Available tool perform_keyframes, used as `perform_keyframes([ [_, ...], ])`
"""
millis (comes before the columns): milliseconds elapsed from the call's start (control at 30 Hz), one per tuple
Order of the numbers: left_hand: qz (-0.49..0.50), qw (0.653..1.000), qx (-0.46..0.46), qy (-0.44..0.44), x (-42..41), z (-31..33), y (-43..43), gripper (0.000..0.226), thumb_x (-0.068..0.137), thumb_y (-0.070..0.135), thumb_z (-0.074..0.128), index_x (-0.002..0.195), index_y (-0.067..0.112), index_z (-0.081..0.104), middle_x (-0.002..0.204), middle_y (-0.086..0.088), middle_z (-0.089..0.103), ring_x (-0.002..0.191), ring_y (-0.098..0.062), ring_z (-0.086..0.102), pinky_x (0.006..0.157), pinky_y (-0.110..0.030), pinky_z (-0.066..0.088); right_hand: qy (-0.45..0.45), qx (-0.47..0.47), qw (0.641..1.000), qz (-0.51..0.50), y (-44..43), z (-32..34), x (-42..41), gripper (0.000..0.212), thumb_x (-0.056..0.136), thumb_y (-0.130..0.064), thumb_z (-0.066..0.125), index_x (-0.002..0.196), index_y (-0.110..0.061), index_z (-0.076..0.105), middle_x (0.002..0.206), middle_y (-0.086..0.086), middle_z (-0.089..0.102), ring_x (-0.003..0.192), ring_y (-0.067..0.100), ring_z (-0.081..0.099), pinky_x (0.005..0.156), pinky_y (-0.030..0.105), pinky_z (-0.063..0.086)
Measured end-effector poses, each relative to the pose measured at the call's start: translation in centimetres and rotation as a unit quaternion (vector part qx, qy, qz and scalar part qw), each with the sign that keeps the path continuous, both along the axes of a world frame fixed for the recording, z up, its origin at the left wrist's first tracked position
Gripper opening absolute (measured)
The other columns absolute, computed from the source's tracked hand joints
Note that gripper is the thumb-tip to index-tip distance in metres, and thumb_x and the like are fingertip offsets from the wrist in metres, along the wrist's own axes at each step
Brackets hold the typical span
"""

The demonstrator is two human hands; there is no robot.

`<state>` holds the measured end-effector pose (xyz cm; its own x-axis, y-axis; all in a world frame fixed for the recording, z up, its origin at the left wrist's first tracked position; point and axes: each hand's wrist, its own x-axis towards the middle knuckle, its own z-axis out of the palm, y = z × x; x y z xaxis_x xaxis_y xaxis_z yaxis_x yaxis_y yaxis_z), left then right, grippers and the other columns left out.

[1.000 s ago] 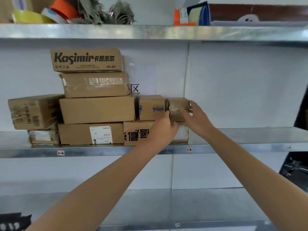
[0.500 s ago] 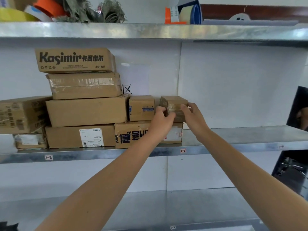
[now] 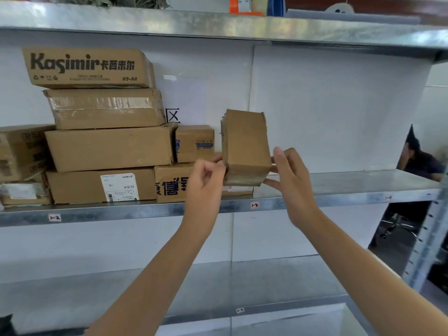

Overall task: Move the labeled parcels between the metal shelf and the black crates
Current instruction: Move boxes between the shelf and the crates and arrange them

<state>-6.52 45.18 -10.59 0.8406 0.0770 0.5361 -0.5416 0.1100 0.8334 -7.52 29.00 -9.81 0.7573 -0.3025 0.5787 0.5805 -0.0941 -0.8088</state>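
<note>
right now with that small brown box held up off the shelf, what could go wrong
The small brown cardboard box is gripped only near its bottom, pinched by the left hand and held by the right hand; it may slip onto the metal shelf. Swung left, it could knock the little blue-labelled carton beside it. The uneven stack under the Kasimir-printed box might topple if bumped.

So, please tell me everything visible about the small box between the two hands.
The small box is plain brown cardboard, frayed at the corners, taped along its left edge. It is held slightly tilted above the metal shelf. The left hand pinches its lower left edge; the right hand grips its lower right side.
</note>
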Motion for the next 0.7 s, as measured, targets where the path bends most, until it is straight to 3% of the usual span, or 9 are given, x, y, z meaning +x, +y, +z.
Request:
perform_keyframes([
  [67,-0.011,1.0,-0.029,0.005,-0.8,-1.1,1.1,0.028,0.097,0.024,0.059,0.072,0.019,0.05,0.104,0.015,0.072,0.094,0.01,0.064,0.071,-0.01,0.048,0.027,-0.012,0.998,0.054,0.6,-1.3,-0.5,0.033,0.102,-0.044,0.05,0.084,-0.017,0.047,0.074,-0.021,0.063,0.081,-0.001,0.066,0.075,0.025,0.06],
  [167,-0.001,0.999,-0.026,0.026,-1.9,-2.6,2.5,0.034,0.092,0.04,0.064,0.062,0.032,0.052,0.075,0.022,0.063,0.075,0.007,0.059,0.074,-0.016,0.045,0.045,-0.014,0.99,0.134,1.7,-3.2,-1.2,0.036,0.091,-0.056,0.055,0.095,-0.021,0.052,0.092,-0.016,0.065,0.091,0.002,0.065,0.079,0.024,0.057],
  [300,0.011,0.998,-0.034,0.049,-2.6,-4.4,4.3,0.031,0.076,0.053,0.075,0.066,0.03,0.058,0.1,0.013,0.072,0.099,0.001,0.066,0.084,-0.024,0.047,0.069,0.018,0.979,0.19,3.1,-5.2,-1.6,0.038,0.085,-0.053,0.063,0.102,-0.021,0.052,0.101,-0.003,0.066,0.1,0.013,0.065,0.084,0.028,0.058],
  [400,0.017,0.997,-0.054,0.055,-2.9,-4.8,5.4,0.031,0.072,0.048,0.081,0.079,0.025,0.063,0.103,0.007,0.073,0.101,-0.008,0.068,0.08,-0.022,0.05,0.088,0.045,0.969,0.224,4.1,-6.0,-1.6,0.033,0.084,-0.046,0.066,0.106,-0.024,0.054,0.102,-0.005,0.07,0.104,0.019,0.065,0.097,0.04,0.056],
  [467,0.031,0.997,-0.053,0.05,-3.2,-5.0,6.0,0.033,0.073,0.043,0.08,0.093,0.021,0.067,0.101,0.008,0.073,0.098,-0.008,0.068,0.075,-0.017,0.053,0.096,0.06,0.962,0.248,4.7,-5.9,-1.6,0.039,0.087,-0.042,0.065,0.125,-0.033,0.058,0.117,-0.006,0.071,0.114,0.019,0.065,0.1,0.04,0.054],
  [567,0.043,0.997,-0.035,0.046,-3.7,-5.1,7.0,0.03,0.081,0.034,0.079,0.106,0.021,0.069,0.104,0.01,0.072,0.098,-0.003,0.067,0.074,-0.009,0.05,0.113,0.054,0.949,0.289,5.5,-5.6,-1.5,0.051,0.098,-0.041,0.053,0.148,-0.04,0.044,0.144,-0.008,0.057,0.129,0.016,0.058,0.106,0.036,0.048],
  [700,0.047,0.998,-0.017,0.042,-4.4,-5.1,8.6,0.025,0.084,0.029,0.077,0.106,0.02,0.069,0.102,0.011,0.073,0.098,-0.001,0.067,0.073,-0.008,0.05,0.168,0.069,0.945,0.271,7.0,-6.0,-1.2,0.043,0.101,-0.044,0.043,0.14,-0.029,0.055,0.132,-0.002,0.067,0.117,0.013,0.066,0.1,0.033,0.054],
])
